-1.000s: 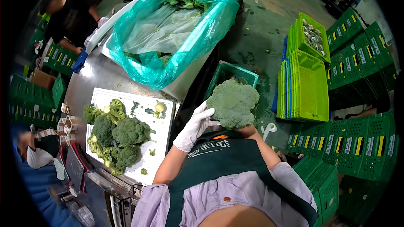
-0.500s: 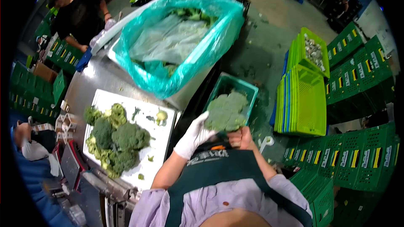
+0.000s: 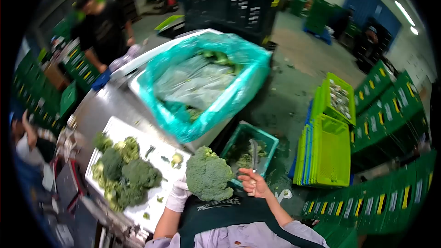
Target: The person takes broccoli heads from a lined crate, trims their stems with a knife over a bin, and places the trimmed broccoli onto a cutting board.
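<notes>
My left hand (image 3: 177, 196), in a white glove, grips a large broccoli head (image 3: 209, 174) from its left side, florets up, in front of my apron. The stem is hidden. My bare right hand (image 3: 254, 184) holds a small knife (image 3: 254, 154) with a curved blade pointing up and away from me. Behind the blade, on the floor side, stands a teal crate (image 3: 272, 152) with green scraps inside. Left of my gloved hand, a white board (image 3: 170, 174) bears several broccoli heads (image 3: 131, 172) and loose bits.
A box lined with teal plastic (image 3: 252, 69) stands on the metal table (image 3: 98, 105), with broccoli under a clear sheet. Stacked lime crates (image 3: 333, 149) and green crates (image 3: 386, 110) line the right. A co-worker (image 3: 103, 30) stands at the far left; another person sits nearer.
The broccoli head has moved left and nearer in my left hand, away from above the teal crate. My right hand has come apart from it, and the knife now shows. My view has tilted up.
</notes>
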A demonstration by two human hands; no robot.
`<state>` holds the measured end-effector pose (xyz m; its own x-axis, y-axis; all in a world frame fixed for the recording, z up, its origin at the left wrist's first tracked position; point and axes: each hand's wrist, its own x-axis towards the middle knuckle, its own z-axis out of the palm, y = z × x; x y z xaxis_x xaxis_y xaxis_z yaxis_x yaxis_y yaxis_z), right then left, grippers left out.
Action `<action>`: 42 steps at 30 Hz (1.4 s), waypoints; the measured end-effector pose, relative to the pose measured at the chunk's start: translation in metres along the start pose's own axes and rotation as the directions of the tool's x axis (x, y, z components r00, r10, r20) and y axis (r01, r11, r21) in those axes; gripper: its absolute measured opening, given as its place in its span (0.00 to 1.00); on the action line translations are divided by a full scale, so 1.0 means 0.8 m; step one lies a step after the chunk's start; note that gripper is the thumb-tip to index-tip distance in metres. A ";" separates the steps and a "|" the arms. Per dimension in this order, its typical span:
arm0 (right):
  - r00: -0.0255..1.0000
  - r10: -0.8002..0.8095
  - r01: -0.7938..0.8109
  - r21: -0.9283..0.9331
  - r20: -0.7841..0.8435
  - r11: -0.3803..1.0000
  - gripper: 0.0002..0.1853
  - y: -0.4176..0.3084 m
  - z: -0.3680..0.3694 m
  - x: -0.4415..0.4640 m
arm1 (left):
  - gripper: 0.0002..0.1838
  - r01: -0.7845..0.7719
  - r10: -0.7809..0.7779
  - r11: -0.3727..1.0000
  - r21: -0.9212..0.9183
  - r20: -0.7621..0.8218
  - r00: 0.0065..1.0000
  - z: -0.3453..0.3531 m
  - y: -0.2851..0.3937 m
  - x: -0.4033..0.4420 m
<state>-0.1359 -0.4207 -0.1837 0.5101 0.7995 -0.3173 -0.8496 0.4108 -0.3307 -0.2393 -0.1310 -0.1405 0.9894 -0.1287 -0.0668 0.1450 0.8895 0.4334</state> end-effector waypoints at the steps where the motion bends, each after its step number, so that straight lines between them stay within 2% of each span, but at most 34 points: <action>1: 0.999 -0.012 0.010 -0.030 -0.048 1.000 0.23 0.000 -0.003 0.000 | 0.49 -0.054 0.054 0.999 -0.002 -0.055 0.997 -0.023 0.001 -0.016; 5: 0.979 -0.034 -0.007 -0.198 -0.203 0.980 0.19 0.000 -0.004 0.010 | 0.51 -0.291 0.357 0.903 0.317 -0.174 0.918 -0.078 0.064 -0.110; 8: 0.954 0.001 -0.067 -0.210 -0.301 0.975 0.16 0.004 0.008 0.023 | 0.47 -0.442 0.610 0.741 0.505 -0.232 0.758 -0.031 0.094 -0.171; 9: 0.961 0.027 -0.086 -0.206 -0.274 0.975 0.15 0.007 0.004 0.030 | 0.47 -0.416 0.608 0.756 0.505 -0.309 0.731 -0.031 0.102 -0.193; 10: 0.966 0.027 -0.089 -0.235 -0.256 0.968 0.15 0.010 0.002 0.036 | 0.44 -0.403 0.643 0.740 0.539 -0.388 0.661 -0.032 0.101 -0.217; 11: 0.970 0.054 -0.111 -0.234 -0.239 0.966 0.15 0.011 0.000 0.041 | 0.44 -0.393 0.657 0.741 0.544 -0.469 0.590 -0.071 0.093 -0.251; 13: 0.967 0.075 -0.138 -0.255 -0.243 0.957 0.14 0.015 0.005 0.049 | 0.43 -0.383 0.668 0.741 0.551 -0.547 0.504 -0.125 0.070 -0.302; 14: 0.967 0.090 -0.152 -0.254 -0.240 0.955 0.14 0.016 0.007 0.054 | 0.45 -0.376 0.666 0.746 0.549 -0.611 0.429 -0.122 0.061 -0.313; 16: 0.965 0.116 -0.181 -0.277 -0.235 0.944 0.13 0.016 0.009 0.061 | 0.46 -0.373 0.656 0.752 0.544 -0.675 0.339 -0.121 0.050 -0.326; 18: 0.962 0.127 -0.197 -0.294 -0.241 0.935 0.12 0.019 0.017 0.066 | 0.45 -0.561 0.662 0.738 0.375 -0.564 0.493 -0.083 0.048 -0.316; 22: 0.940 0.191 -0.277 -0.308 -0.281 0.910 0.10 0.020 0.023 0.075 | 0.36 -0.751 0.702 0.603 0.268 -0.626 0.341 -0.077 0.049 -0.320; 23: 0.935 0.210 -0.299 -0.320 -0.284 0.899 0.09 0.022 0.023 0.077 | 0.30 -0.736 0.719 0.599 0.316 -0.617 0.320 -0.058 0.066 -0.309; 24: 0.936 0.214 -0.302 -0.326 -0.280 0.896 0.09 0.024 0.021 0.078 | 0.22 -0.773 0.693 0.552 0.311 -0.687 0.218 -0.069 0.077 -0.310; 25: 0.925 0.232 -0.328 -0.326 -0.299 0.886 0.09 0.026 0.017 0.080 | 0.23 -0.788 0.699 0.513 0.340 -0.698 0.154 -0.082 0.090 -0.310; 27: 0.901 0.262 -0.378 -0.330 -0.346 0.865 0.08 0.029 0.018 0.084 | 0.20 -0.809 0.736 0.455 0.372 -0.668 0.106 -0.079 0.133 -0.296; 30: 0.884 0.282 -0.411 -0.334 -0.372 0.848 0.08 0.034 0.012 0.087 | 0.16 -0.792 0.765 0.475 0.384 -0.625 0.155 -0.057 0.225 -0.236; 33: 0.885 0.259 -0.401 -0.352 -0.387 0.846 0.09 0.033 0.013 0.087 | 0.16 -0.717 0.829 0.474 0.511 -0.534 0.168 -0.084 0.300 -0.180; 35: 0.885 0.215 -0.371 -0.346 -0.413 0.862 0.09 0.032 0.013 0.084 | 0.17 -0.666 0.821 0.514 0.540 -0.535 0.199 -0.102 0.341 -0.142; 36: 0.881 0.188 -0.356 -0.346 -0.434 0.868 0.08 0.030 0.020 0.081 | 0.17 -0.618 0.786 0.556 0.556 -0.594 0.173 -0.105 0.358 -0.121; 38: 0.886 0.150 -0.308 -0.316 -0.439 0.897 0.07 0.027 0.016 0.073 | 0.17 -0.580 0.697 0.647 0.495 -0.692 0.187 -0.136 0.391 -0.089; 39: 0.882 0.125 -0.288 -0.312 -0.454 0.905 0.07 0.027 0.012 0.069 | 0.15 -0.598 0.648 0.694 0.400 -0.709 0.277 -0.153 0.406 -0.077; 40: 0.882 0.112 -0.275 -0.309 -0.458 0.910 0.07 0.026 0.006 0.065 | 0.14 -0.606 0.655 0.676 0.420 -0.720 0.231 -0.172 0.410 -0.062; 42: 0.867 0.107 -0.258 -0.255 -0.487 0.932 0.07 0.026 -0.007 0.057 | 0.17 -0.504 0.651 0.703 0.502 -0.740 0.171 -0.200 0.413 -0.044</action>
<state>-0.1296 -0.3782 -0.2097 0.4164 0.5231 -0.7436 -0.8894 0.0646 -0.4526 -0.2269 0.2380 -0.1387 0.2608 0.8813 -0.3941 -0.3944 0.4699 0.7897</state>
